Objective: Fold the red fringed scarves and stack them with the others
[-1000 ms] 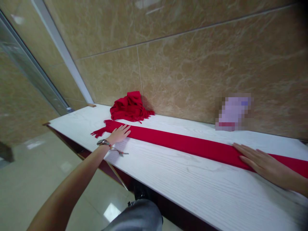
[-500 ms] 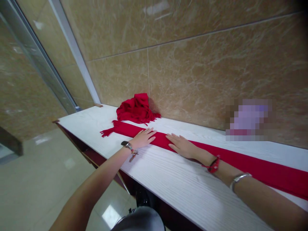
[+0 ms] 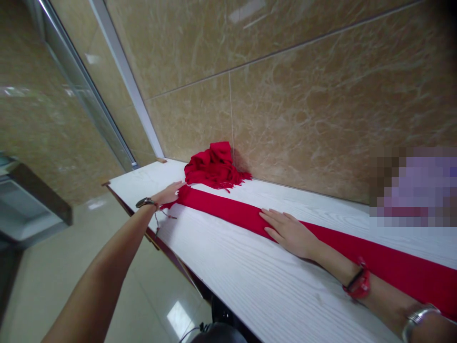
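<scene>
A long red scarf (image 3: 224, 209) lies folded into a flat strip along the white tabletop, running out of view at the right. My left hand (image 3: 168, 194) is at its fringed left end, fingers stretched out and partly over the fringe. Flat on the strip's middle rests my right hand (image 3: 291, 233), palm down with the fingers extended. Behind the left end sits a crumpled red fringed scarf (image 3: 214, 164), close to the wall and touched by neither hand.
The white table (image 3: 228, 267) stands against a brown marble-patterned wall (image 3: 303, 105). A blurred-out patch covers something at the right by the wall. A small brown block (image 3: 161, 160) lies at the far left corner. Shiny floor tiles (image 3: 143, 295) show below.
My left hand has slid left along the scarf from its middle to the fringed end. The right hand stays flat on the strip. The view has shifted slightly.
</scene>
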Available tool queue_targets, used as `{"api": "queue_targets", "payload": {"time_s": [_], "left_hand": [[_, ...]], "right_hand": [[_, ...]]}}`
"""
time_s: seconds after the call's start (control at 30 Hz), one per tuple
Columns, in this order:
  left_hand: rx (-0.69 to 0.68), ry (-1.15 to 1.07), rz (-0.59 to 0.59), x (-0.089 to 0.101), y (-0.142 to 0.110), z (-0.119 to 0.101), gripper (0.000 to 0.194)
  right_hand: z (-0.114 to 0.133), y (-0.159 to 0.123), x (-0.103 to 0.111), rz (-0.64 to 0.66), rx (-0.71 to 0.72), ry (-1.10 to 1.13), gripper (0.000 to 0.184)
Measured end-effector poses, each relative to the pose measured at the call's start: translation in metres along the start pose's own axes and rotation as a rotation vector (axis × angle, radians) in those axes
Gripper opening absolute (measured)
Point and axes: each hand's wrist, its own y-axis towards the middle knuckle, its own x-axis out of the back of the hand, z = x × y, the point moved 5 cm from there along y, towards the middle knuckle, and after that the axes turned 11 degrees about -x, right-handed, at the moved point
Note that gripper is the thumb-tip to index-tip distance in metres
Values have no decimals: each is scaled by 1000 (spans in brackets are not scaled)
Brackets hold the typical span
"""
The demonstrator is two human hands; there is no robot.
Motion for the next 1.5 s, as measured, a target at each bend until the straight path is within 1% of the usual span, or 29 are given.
{"api": "queue_targets", "payload": {"time_s": [0.1, 0.13, 0.17, 0.23, 0.37, 0.5, 0.57, 0.6, 0.67, 0.7, 0.73, 0.77, 0.83, 0.87, 0.9, 0.93, 1.0, 1.03, 1.07, 1.1, 1.13, 1.17, 1.23, 1.33, 1.4, 1.43, 1.47, 1.5], "left_hand": [[-148, -50, 112, -6, -1, 0, 79], [-186, -39, 113, -7, -1, -1, 79], [-210, -11, 87, -9, 0, -2, 77], [-217, 67, -4, -10, 5, -3, 68], [-174, 174, -119, -10, 15, -7, 56], [-94, 275, -282, 6, 15, -6, 41], [-76, 319, -361, 13, 10, -1, 39], [-87, 336, -371, 13, 7, 2, 41], [-121, 346, -309, 6, 1, 14, 46], [-103, 338, -260, 1, -2, 22, 49], [-42, 323, -220, -3, -6, 33, 53], [58, 298, -194, -5, -9, 45, 56], [252, 221, -209, -3, -14, 63, 61], [293, 180, -228, 0, -13, 66, 61], [284, 141, -243, 3, -9, 64, 60], [231, 112, -254, 5, -3, 56, 56], [122, 88, -252, 5, 12, 32, 50], [41, 68, -236, 1, 19, 16, 46], [-111, 17, -193, -6, 25, -2, 43], [-226, -29, -145, -14, 28, -17, 43], [-263, -57, -90, -23, 30, -26, 44], [-235, -69, -62, -30, 29, -27, 44], [-108, -67, -38, -36, 24, -14, 45], [67, -44, -60, -27, 12, 19, 45], [151, -25, -97, -17, 7, 31, 47], [169, -16, -123, -12, 7, 30, 47], [167, -9, -149, -9, 8, 24, 48], [144, -5, -171, -9, 11, 13, 48]], "right_hand": [[-1, 0, -1, -7, 6, 12, 52], [-1, -1, -1, -6, 4, 14, 52], [-1, -1, 0, -6, 0, 17, 52], [-1, -1, 0, -4, -10, 24, 52], [0, -1, 1, 17, -21, 23, 52], [0, -1, 3, 19, -23, 30, 52], [0, -1, 3, 24, -26, 37, 52], [0, -1, 3, 27, -29, 39, 52], [0, -1, 3, 31, -34, 41, 52], [0, -1, 3, 29, -34, 42, 52], [0, -1, 3, 26, -34, 42, 52], [0, -1, 3, 25, -33, 41, 52], [-1, -1, 3, 27, -30, 35, 52], [-1, -1, 2, 27, -29, 30, 52], [-1, -1, 2, 26, -28, 27, 52], [-1, -1, 1, 22, -28, 26, 52], [-2, -1, 1, 6, -25, 32, 52], [-2, -2, 1, -1, -23, 37, 52], [-2, -2, 0, -6, -21, 40, 52], [-3, -2, 0, -10, -20, 40, 52], [-2, -2, 0, -9, -17, 37, 52], [-2, -2, 0, -5, -15, 30, 53], [-1, -2, 1, 14, -13, 7, 53], [1, -2, 1, 39, -18, -30, 54], [2, -2, 2, 39, -24, -43, 53], [3, -2, 2, 33, -25, -48, 52], [3, -2, 2, 22, -23, -51, 51], [4, -3, 3, 8, -16, -52, 50]]}}
